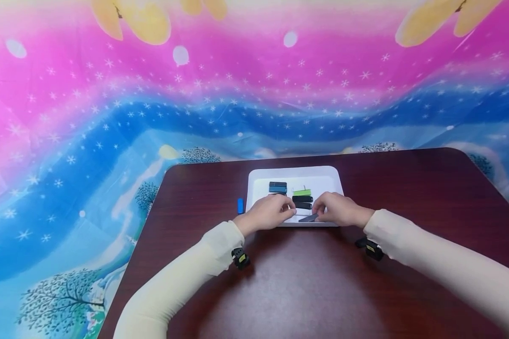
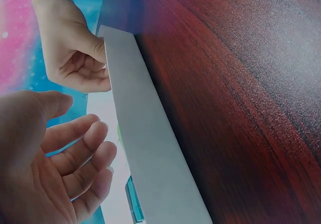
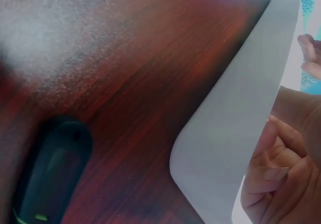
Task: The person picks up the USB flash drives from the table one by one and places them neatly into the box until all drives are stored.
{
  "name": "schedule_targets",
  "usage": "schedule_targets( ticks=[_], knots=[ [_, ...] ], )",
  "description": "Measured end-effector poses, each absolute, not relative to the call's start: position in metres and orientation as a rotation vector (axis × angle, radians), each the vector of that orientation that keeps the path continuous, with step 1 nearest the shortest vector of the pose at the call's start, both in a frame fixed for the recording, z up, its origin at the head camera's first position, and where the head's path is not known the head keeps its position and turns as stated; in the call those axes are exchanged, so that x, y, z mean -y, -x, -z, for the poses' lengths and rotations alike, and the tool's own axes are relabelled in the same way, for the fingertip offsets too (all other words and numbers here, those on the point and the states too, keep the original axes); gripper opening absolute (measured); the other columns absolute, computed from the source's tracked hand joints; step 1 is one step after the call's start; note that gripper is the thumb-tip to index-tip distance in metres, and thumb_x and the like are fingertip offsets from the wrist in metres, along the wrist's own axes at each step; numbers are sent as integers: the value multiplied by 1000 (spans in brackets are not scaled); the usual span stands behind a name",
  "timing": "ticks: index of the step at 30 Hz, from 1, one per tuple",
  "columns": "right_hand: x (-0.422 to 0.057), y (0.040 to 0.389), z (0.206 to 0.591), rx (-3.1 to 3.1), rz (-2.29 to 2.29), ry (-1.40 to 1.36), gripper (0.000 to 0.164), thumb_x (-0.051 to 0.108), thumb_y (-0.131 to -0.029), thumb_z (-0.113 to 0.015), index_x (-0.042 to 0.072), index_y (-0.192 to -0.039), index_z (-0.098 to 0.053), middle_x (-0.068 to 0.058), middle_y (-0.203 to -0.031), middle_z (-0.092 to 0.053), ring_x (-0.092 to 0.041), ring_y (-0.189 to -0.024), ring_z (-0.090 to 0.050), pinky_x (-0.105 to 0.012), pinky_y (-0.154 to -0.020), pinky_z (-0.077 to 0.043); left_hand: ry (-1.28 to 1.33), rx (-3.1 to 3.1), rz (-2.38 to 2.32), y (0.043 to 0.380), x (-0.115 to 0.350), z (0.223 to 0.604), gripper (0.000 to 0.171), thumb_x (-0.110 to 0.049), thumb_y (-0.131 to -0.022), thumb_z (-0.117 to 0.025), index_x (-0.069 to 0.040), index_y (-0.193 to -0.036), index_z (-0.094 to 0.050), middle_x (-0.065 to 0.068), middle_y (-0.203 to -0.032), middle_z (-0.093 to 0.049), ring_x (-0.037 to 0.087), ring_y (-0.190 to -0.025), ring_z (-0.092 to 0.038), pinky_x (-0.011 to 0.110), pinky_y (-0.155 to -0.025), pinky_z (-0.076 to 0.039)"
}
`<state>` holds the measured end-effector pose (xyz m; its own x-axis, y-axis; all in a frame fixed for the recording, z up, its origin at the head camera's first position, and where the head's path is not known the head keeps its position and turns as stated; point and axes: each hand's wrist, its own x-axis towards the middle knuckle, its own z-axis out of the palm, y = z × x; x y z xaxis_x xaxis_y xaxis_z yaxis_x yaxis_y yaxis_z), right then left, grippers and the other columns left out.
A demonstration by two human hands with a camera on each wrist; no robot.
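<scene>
A shallow white tray [image 1: 294, 172] holds several small stick-shaped pieces that look like USB sticks. At its front right, my right hand [image 1: 338, 208] pinches a dark grey stick [image 1: 307, 218] low over the tray. In the right wrist view the tray's wall [image 3: 235, 108] hides the fingertips of the right hand [image 3: 281, 184]. My left hand [image 1: 268, 212] hovers over the tray's front left; in the left wrist view the left hand [image 2: 75, 169] has loosely bent fingers with nothing between them. Two black sticks [image 1: 302, 199] and a green stick [image 1: 302, 192] lie between the hands.
Blue-teal and dark sticks [image 1: 277, 187] lie at the tray's back left. A bright blue stick [image 1: 240, 205] rests on the dark wooden table [image 1: 203, 188], left of the tray. Behind the table hangs a colourful printed cloth [image 1: 254, 108]. Each wrist wears a small black camera [image 1: 240, 258].
</scene>
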<state>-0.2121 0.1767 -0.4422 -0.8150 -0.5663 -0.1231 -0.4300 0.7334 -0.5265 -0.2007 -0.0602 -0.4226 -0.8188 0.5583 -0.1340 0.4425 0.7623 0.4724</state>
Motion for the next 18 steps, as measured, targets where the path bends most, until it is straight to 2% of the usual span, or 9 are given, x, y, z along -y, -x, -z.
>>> schedule_targets(
  ticks=[11,18],
  knots=[
    [-172,218,439,-2579,701,816,15,6,-85,-72,3,-98,-77,1,-79,-71,-7,-69,-58,-26,-64,-48,-800,-2684,-630,201,62,424,25,-32,-102,-59,-17,-117,-73,-5,-94,-70,8,-79,-60,25,-73,-50],
    [-173,219,437,-2591,712,762,14,20,-95,-69,9,-97,-78,-1,-85,-75,-9,-72,-62,-30,-68,-50,-801,-2678,-622,200,63,424,25,-33,-103,-58,-18,-116,-73,-5,-94,-70,7,-80,-61,26,-74,-50]
  ],
)
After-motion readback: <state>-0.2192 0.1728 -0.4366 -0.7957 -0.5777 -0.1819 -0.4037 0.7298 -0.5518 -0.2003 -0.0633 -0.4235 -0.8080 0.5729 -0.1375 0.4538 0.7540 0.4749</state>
